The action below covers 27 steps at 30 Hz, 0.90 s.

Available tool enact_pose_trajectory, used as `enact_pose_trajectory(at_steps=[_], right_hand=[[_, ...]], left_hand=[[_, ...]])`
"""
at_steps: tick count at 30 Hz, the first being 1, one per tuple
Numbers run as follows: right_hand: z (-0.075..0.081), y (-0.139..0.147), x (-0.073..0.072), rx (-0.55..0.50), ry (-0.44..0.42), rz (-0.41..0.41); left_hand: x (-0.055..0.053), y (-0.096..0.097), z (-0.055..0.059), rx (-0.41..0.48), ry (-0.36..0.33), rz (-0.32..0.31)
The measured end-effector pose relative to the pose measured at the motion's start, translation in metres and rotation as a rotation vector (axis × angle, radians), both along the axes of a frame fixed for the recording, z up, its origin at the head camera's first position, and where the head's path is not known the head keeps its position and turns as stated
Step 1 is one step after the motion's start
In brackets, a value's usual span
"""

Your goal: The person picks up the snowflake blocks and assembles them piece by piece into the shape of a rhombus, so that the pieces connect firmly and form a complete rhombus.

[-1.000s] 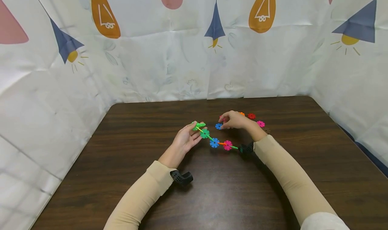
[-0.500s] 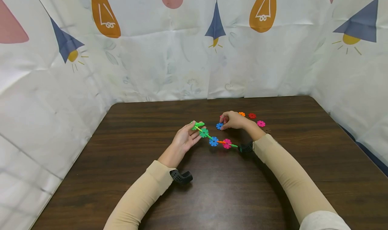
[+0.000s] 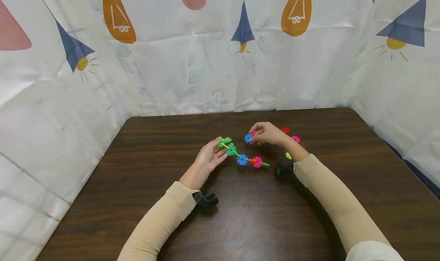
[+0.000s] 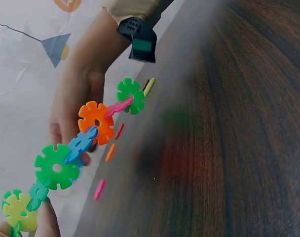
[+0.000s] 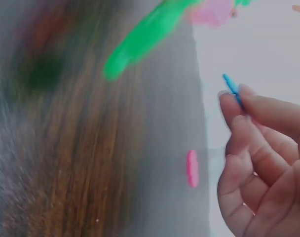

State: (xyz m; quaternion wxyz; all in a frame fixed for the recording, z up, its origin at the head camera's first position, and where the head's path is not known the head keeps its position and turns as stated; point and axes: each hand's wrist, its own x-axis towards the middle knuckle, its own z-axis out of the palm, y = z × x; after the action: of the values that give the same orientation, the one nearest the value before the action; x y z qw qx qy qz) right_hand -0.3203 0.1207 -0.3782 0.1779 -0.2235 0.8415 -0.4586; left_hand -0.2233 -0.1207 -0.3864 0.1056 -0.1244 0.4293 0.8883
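Note:
My left hand (image 3: 207, 159) holds one end of a chain of slotted flower-shaped plastic discs (image 3: 231, 150) between thumb and fingers. The chain slants down to the right over the table, its links green, blue, orange and pink. In the left wrist view, a yellow disc (image 4: 22, 210) lies by the fingertips, and a green disc (image 4: 132, 94) ends the chain. Beyond the chain, my right hand (image 3: 269, 134) pinches a loose blue disc (image 3: 248, 138) by its edge. The right wrist view shows this blue disc (image 5: 230, 83) edge-on between thumb and forefinger, raised above the table.
Loose discs lie around my right hand: red (image 3: 285, 130), pink (image 3: 295, 139), yellow (image 3: 288, 155) and another pink (image 3: 254, 132) behind the blue one. An orange disc (image 4: 110, 152) shows in the left wrist view. The brown table (image 3: 178, 127) ends at a patterned curtain (image 3: 192, 73).
My right hand has lifted the blue disc off the table, and its forearm has shifted right, uncovering the yellow disc and hiding the orange one. The left hand stays nearly still with the chain.

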Motion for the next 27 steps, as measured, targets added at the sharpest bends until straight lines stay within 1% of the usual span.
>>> enact_pose_trajectory(at_steps=[2, 5, 10, 13, 19, 23, 27], right_hand=[[0.004, 0.001, 0.005, -0.057, -0.009, -0.011], [0.009, 0.000, 0.012, -0.104, -0.011, -0.010], [0.012, -0.003, 0.019, -0.127, -0.024, -0.014], [0.013, -0.005, 0.022, -0.139, -0.041, -0.015], [0.011, -0.010, 0.023, -0.174, -0.053, 0.006], [0.010, -0.013, 0.024, -0.197, -0.062, 0.013], [0.010, -0.016, 0.027, -0.198, -0.070, 0.025]], left_hand=[[0.000, 0.001, 0.000, 0.000, 0.004, -0.004], [-0.001, 0.002, -0.001, 0.003, 0.007, -0.001], [-0.002, 0.004, -0.002, 0.005, -0.010, 0.012], [-0.002, 0.005, -0.002, -0.002, -0.016, 0.006], [-0.002, 0.006, -0.004, -0.002, -0.012, -0.011], [-0.003, 0.007, -0.005, 0.000, -0.013, -0.010], [-0.003, 0.009, -0.006, -0.006, -0.020, -0.010]])
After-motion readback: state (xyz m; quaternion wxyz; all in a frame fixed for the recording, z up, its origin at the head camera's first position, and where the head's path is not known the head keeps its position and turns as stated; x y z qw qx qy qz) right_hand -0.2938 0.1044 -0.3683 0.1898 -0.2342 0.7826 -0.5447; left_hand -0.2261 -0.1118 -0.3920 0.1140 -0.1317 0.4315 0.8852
